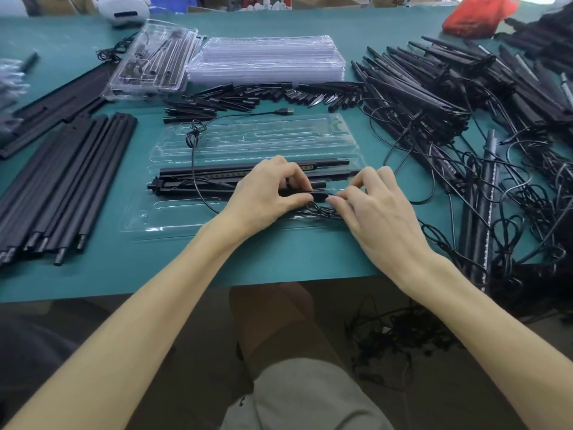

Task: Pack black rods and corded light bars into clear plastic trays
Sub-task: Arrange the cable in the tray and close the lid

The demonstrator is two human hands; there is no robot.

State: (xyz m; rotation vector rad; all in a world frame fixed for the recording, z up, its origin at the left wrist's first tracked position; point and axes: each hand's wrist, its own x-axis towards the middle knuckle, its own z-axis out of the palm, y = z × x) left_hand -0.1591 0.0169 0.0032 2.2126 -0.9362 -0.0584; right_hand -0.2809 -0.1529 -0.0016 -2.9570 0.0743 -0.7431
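L hand & R hand pinch small black cord module over clear plastic tray; risk: loose black cord snags, unseating black light bars.

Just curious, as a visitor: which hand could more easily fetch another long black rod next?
Left, probably. The long rods lie left of the tray, nearer the left hand; the right hand would have to cross over. Both pinch the cord.
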